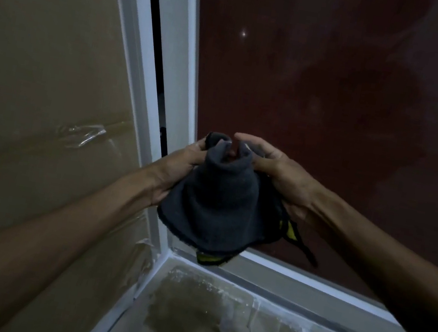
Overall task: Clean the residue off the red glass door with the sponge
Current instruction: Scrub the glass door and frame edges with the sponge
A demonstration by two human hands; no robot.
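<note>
We reach both bare forearms forward and up, our left hand [181,159] and right hand [277,172] meeting in front of the door's lower left corner. Between them hangs a dark grey cloth with yellow-edged trim [220,203], bunched at the top and flaring downward, its long axis roughly vertical. Both hands' fingers curl around its gathered top, just before the dark red glass door [327,82] in its white frame [173,51].

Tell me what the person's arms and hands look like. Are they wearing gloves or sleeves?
No gloves and no sleeves show. Both the left hand and the right hand are bare, and both forearms are bare as far as the picture reaches. No watch, ring or bracelet shows, though the light is dim.
</note>
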